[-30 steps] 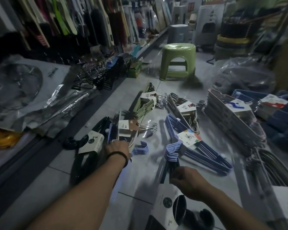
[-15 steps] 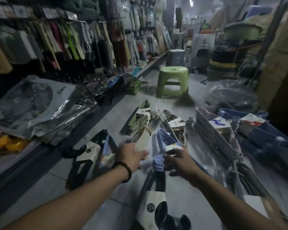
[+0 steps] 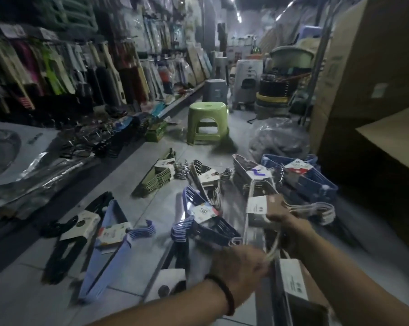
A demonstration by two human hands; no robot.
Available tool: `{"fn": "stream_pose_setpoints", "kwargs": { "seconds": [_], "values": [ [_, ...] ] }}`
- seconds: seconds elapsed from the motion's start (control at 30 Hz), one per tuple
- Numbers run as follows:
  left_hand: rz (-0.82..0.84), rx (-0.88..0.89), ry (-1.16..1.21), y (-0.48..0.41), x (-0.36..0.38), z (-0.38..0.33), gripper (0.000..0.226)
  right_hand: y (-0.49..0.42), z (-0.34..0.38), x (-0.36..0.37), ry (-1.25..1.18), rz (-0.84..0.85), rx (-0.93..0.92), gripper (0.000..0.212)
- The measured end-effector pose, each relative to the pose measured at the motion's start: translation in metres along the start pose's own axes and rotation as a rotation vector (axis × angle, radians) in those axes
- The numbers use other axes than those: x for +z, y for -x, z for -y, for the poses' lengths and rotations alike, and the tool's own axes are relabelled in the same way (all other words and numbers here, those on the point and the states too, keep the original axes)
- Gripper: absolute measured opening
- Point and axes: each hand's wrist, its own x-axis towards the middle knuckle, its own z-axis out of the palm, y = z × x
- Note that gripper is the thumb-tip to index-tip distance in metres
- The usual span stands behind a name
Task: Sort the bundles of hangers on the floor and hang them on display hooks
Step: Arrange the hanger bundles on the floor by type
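Far left of the left hand: display hooks (image 3: 57, 67) packed with carded goods, with foil-wrapped packs (image 3: 34, 170) on the low shelf under them.
On the floor, well left of that hand: black hanger bundle (image 3: 74, 234) with a card label. It touches a light blue bundle (image 3: 109, 252) on its right.
Further ahead and to the left of the hand: green bundle (image 3: 156, 178).
Just left of the hand: dark blue bundle (image 3: 208, 222), hooks pointing left.
Well ahead: green stool (image 3: 207, 123).
Left hand (image 3: 241, 264) has a black band (image 3: 224, 292) on the wrist. Its fingers are curled round the pale wires of the white hanger bundle (image 3: 257, 205). It's blurred, so I can't tell the exact grip.
Right hand (image 3: 286, 222) is just ahead and right of the left. It clutches the same bundle beside its brown-and-white card, and the hooks stick out to the hand's right.
Ahead of the right hand, on the floor: grey bundle (image 3: 250, 172) with a purple-marked label. Right of that is a blue bundle (image 3: 314, 182).
Beyond both: clear plastic bag (image 3: 278, 137).
Below the right forearm: another bundle with a white label (image 3: 293, 278).
Far right: cardboard cartons (image 3: 363, 78).
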Motion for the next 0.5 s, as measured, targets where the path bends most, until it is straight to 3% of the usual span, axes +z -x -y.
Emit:
{"fn": "stream_pose_setpoints", "kwargs": {
  "seconds": [0.1, 0.17, 0.27, 0.4, 0.5],
  "values": [
    [-0.001, 0.115, -0.007, -0.016, 0.009, -0.032, 0.04, 0.006, -0.007, -0.039, -0.001, -0.118, -0.081, 0.031],
    [0.004, 0.022, 0.181, -0.024, 0.009, -0.047, 0.052, 0.012, -0.004, -0.058, 0.004, -0.167, -0.112, 0.025],
    [-0.137, -0.128, 0.414, -0.041, 0.014, -0.057, 0.042, 0.01, -0.001, -0.084, -0.055, -0.205, -0.118, 0.027],
    [-0.318, -0.243, 0.339, -0.061, 0.021, -0.053, 0.018, -0.001, -0.011, -0.112, -0.248, -0.195, -0.09, 0.036],
    [-0.197, -0.491, 0.335, -0.075, 0.035, -0.041, 0.04, -0.005, -0.022, -0.129, -0.329, -0.185, -0.099, 0.046]
  ]
}}
